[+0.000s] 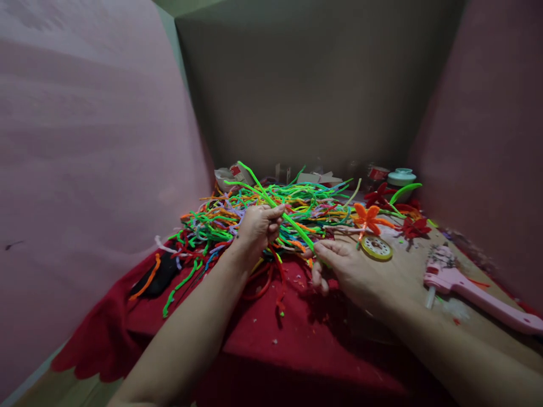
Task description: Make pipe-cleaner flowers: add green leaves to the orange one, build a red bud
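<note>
Bright green pipe cleaners (pixel 298 228) stretch slantwise between my two hands. My left hand (pixel 260 226) is closed, pinching them near their middle, and two loose ends fan out up and to the left. At the lower right end, my right hand (pixel 335 262) grips them between thumb and fingers, its other fingers curled below. Behind and under the hands spreads a big tangled heap of pipe cleaners (pixel 212 226) in green, orange, red, purple and other colours. Whether the green stems are twisted together, I cannot tell.
A pink glue gun (pixel 462 288) lies on the board at right. Left of it are a yellow-rimmed round spool (pixel 376 247) and an orange pipe-cleaner flower (pixel 368 218). A light blue lidded jar (pixel 401 177) stands behind. Red cloth (pixel 297 345) covers the table; walls close in both sides.
</note>
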Motion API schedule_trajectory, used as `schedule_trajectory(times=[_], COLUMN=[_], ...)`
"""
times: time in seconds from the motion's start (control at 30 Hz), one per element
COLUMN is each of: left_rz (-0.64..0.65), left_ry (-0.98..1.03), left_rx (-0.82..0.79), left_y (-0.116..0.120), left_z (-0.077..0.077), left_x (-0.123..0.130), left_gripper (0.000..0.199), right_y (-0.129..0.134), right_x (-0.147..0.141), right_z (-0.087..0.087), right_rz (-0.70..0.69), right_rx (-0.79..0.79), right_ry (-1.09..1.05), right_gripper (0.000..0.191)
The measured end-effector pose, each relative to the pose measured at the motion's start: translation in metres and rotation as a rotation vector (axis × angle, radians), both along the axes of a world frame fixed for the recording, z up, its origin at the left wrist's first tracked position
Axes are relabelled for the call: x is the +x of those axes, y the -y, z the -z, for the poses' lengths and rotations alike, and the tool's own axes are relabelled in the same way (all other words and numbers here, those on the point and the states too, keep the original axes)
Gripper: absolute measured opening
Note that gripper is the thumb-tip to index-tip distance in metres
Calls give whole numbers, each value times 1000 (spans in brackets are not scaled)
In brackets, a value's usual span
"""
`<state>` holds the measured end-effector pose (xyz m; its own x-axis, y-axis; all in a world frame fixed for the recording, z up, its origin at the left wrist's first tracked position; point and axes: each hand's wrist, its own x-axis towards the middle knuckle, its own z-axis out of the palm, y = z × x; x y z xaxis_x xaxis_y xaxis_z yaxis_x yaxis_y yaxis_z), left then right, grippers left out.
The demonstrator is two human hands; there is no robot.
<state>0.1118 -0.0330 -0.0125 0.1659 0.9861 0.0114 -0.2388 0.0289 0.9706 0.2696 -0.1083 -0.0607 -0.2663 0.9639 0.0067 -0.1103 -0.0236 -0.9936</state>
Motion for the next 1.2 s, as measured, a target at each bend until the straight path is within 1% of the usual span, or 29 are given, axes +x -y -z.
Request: schedule_trajectory(times=[0.07, 0.13, 0.23, 0.3, 0.4, 0.5, 0.6, 0.7, 0.77, 0.83, 0.87, 0.93, 1.03, 1.1, 1.2], left_rz=[34, 48, 58, 62, 60, 64, 94, 158, 215, 253, 272, 297, 255, 199, 187], left_ry=[2, -1, -9, -16, -25, -39, -65, -84, -88, -89, -92, -90, -48, -34, -65], left_rx=[-10, -18, -26, -28, -18, -2, -4, -22, -42, -66, -73, -65, -34, -22, -12], left_y=[-1, -1, -3, -4, -6, -7, -4, 4, 12, 18, 20, 22, 21, 19, 18], left_z=[0, 1, 3, 4, 6, 8, 11, 13, 16, 18, 19, 19, 18, 17, 17], left_x=[0, 1, 2, 2, 1, 1, 4, 12, 19, 25, 27, 29, 27, 25, 25], left_gripper=[34, 35, 36, 34, 33, 35, 35, 36, 36, 36, 34, 31, 30, 32, 32], right_y=[-1, -4, -8, -9, -6, 0, 2, -3, -7, -10, -11, -11, -8, -7, -7], right_x=[4, 7, 10, 11, 11, 7, 4, 3, 4, 5, 5, 5, 4, 3, 3], right_z=[-2, -2, 0, 1, -1, -10, -15, -10, -4, 0, 1, 1, -3, -5, -4], right_rz=[-84, -117, -140, -148, -163, -176, -134, -93, -105, -119, -117, -83, -22, -19, -35], right_rx=[39, 53, -2, -28, -51, -90, -99, -104, -151, -214, -227, -216, -176, -173, -170], right_ry=[-61, -144, -255, -279, -170, -11, 21, -90, -240, -376, -413, -412, -345, -321, -319], right_gripper=[30, 30, 30, 27, 22, 22, 24, 25, 25, 20, 17, 11, 8, 7, 6])
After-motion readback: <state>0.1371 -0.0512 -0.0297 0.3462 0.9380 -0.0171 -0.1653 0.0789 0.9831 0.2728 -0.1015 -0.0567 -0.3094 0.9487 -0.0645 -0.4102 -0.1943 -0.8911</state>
